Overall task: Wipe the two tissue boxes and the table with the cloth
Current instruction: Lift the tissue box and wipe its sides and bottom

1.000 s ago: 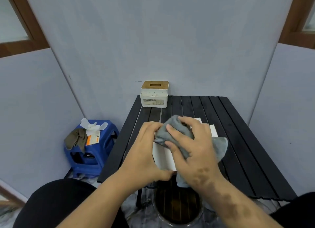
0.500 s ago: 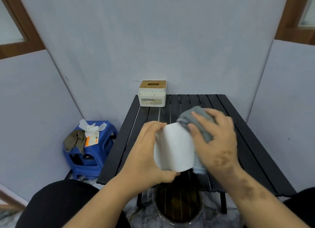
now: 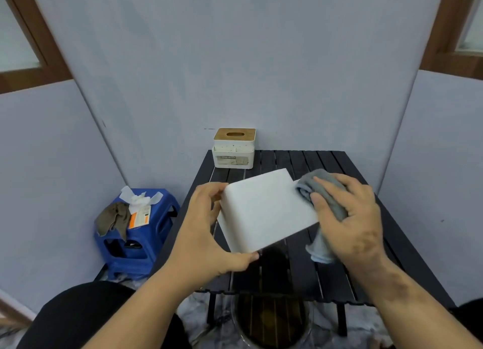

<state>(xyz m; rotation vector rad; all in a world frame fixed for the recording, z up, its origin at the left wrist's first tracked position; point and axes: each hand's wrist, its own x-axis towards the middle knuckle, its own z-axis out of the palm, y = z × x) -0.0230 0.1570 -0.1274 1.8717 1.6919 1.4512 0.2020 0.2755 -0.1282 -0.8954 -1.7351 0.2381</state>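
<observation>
1. The left hand (image 3: 206,233) grips the plain white tissue box (image 3: 264,210) by its left end, fingers curled over the top edge and thumb under the near corner, holding it tilted above the black slatted table (image 3: 407,244).
2. The right hand (image 3: 347,218) has its fingers curled round the grey cloth (image 3: 324,192) and presses it against the right end of that box, at 3 o'clock from the box's middle; a loose tail of the cloth hangs below the hand.
3. The second tissue box (image 3: 233,150), white with a wooden slotted lid, stands upright at the table's far left corner, at 12 o'clock from the held box and apart from it.
4. At 9 o'clock, beside the table, a blue stool (image 3: 146,241) carries a brown rag (image 3: 112,218) and a tissue pack (image 3: 138,210).
5. A round dark container (image 3: 271,320) sits on the floor under the table's near edge, at 6 o'clock.
</observation>
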